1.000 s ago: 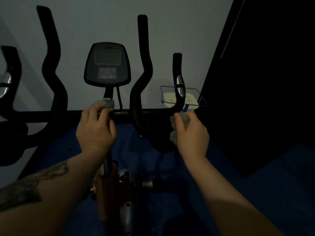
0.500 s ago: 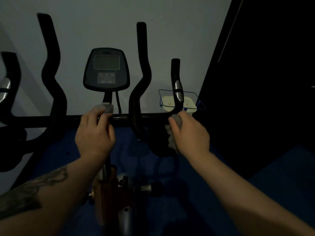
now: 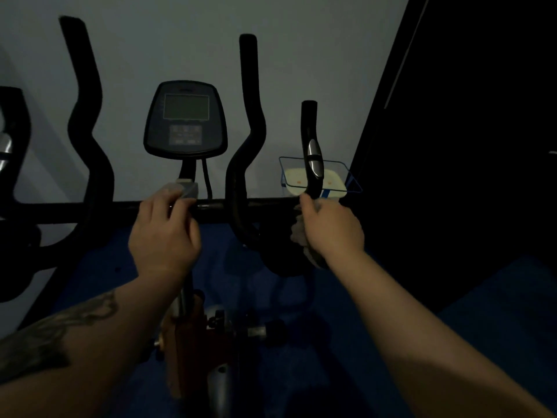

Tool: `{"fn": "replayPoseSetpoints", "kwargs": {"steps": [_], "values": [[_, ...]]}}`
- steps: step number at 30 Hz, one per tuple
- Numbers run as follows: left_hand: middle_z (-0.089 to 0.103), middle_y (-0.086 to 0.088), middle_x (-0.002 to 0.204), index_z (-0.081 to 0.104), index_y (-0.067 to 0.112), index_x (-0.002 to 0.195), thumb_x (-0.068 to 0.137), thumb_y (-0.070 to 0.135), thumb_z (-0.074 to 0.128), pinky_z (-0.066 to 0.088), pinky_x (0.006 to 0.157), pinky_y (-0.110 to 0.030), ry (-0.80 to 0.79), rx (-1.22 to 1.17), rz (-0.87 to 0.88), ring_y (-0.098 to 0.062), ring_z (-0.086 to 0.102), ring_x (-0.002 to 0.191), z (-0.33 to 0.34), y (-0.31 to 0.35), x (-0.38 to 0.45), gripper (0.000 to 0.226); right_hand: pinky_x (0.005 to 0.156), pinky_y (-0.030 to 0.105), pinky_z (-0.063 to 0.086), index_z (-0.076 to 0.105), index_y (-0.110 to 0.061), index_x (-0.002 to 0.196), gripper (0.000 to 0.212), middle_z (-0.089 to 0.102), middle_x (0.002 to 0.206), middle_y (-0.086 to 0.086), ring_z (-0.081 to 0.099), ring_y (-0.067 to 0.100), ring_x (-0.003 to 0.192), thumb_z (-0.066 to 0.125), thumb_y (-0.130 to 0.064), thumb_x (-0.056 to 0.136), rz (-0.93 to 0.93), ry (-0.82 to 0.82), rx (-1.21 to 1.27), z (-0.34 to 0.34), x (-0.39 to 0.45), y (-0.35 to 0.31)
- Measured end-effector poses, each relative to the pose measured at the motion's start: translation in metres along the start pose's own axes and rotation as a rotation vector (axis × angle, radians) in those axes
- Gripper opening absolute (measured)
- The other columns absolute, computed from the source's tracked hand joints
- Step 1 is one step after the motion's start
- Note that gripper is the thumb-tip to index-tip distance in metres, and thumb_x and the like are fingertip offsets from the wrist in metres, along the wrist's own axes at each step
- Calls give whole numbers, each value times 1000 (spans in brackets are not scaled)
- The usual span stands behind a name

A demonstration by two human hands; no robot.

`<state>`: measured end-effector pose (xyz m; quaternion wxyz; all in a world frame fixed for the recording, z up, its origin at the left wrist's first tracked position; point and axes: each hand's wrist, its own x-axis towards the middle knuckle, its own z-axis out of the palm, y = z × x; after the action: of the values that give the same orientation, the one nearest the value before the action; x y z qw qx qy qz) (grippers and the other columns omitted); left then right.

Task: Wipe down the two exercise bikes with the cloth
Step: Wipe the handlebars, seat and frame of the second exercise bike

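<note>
My right hand [image 3: 333, 229] is curled around the cloth [image 3: 300, 233], a pale grey rag. I press it against the lower curve of the right handlebar grip [image 3: 310, 140] of the exercise bike [image 3: 211, 206]. Part of the cloth hangs out under my palm, on the left side of the hand, and it lies against the black tube there. The grip goes up from my fingers and has a silver sensor plate [image 3: 313, 158] on it, a little above my hand.

My left hand [image 3: 164, 233] is closed on the horizontal bar, just under the console [image 3: 185, 119]. Its fingers wrap over the bar beside the grey clamp [image 3: 188, 188] that carries the console stem. The console is upright, with a dark screen and a small field of buttons below it.

Between my two hands stands the inner handlebar tube [image 3: 247, 146], bent and black. Far left I see another set of bars [image 3: 15, 140], which belongs to the second bike, but most of it is cut by the edge of the view.

Behind the right grip there is a small clear tray [image 3: 346, 176] with something pale in it; I cannot tell what it is. The floor [image 3: 497, 312] is blue and the room is quite dark.
</note>
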<state>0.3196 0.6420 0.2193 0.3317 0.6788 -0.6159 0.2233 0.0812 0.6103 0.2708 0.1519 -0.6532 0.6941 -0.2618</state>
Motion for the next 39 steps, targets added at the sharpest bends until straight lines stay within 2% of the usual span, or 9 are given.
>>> {"fn": "replayPoseSetpoints", "kwargs": {"steps": [3,6,9,12,17,23,26,29,39], "values": [[57,-18,120,64,6,106,80,9,64,47,70,-45,-18,-1,-5,-38,49,106,-2,1,1,27,48,27,28,53,-21,80,39,49,71,-8,46,12,63,35,-49,100,-119,61,-5,2,2,-6],[57,-17,120,63,7,106,82,11,61,47,70,-45,-2,-4,-3,-38,49,107,0,0,-1,25,58,32,47,53,-20,93,30,57,85,-6,54,9,74,40,-47,98,-186,256,237,12,-41,15],[57,-17,119,64,7,106,83,12,58,47,70,-45,11,-1,-1,-37,49,106,0,0,1,24,58,36,49,51,-20,93,31,59,81,-3,57,14,71,37,-47,99,-126,158,156,5,-34,21],[57,-17,120,64,6,106,81,9,63,46,70,-45,-11,-4,-19,-36,47,107,-2,3,0,26,50,28,34,51,-22,82,38,55,73,-6,53,13,66,34,-51,100,-84,-10,24,-2,-3,3],[58,-17,119,66,6,105,82,11,59,46,72,-44,19,-2,-3,-36,49,106,0,1,0,24,55,28,44,49,-26,95,30,59,83,-9,57,8,72,36,-52,97,-92,278,397,19,-59,23],[59,-16,117,67,7,105,82,14,55,44,73,-39,31,13,17,-33,49,103,0,1,1,26,52,28,36,53,-20,91,36,58,80,-3,54,14,71,35,-50,99,-191,54,10,0,-2,1],[60,-15,117,68,9,105,82,15,55,46,71,-39,33,19,4,-32,50,104,0,2,0,27,72,35,40,60,-18,98,32,61,95,2,53,21,92,41,-43,99,-356,290,-185,19,-16,2],[61,-14,117,68,9,105,83,16,53,46,78,-37,29,27,6,-32,51,108,1,1,0,28,88,38,36,67,-16,103,25,62,104,2,50,22,104,50,-31,93,-613,449,-118,25,-41,17],[61,-16,117,68,6,106,83,17,49,49,78,-41,8,40,3,-33,52,110,-2,0,1,32,80,28,31,68,-23,97,16,60,88,-9,47,12,86,56,-32,89,-892,296,-175,7,-32,26]]}}
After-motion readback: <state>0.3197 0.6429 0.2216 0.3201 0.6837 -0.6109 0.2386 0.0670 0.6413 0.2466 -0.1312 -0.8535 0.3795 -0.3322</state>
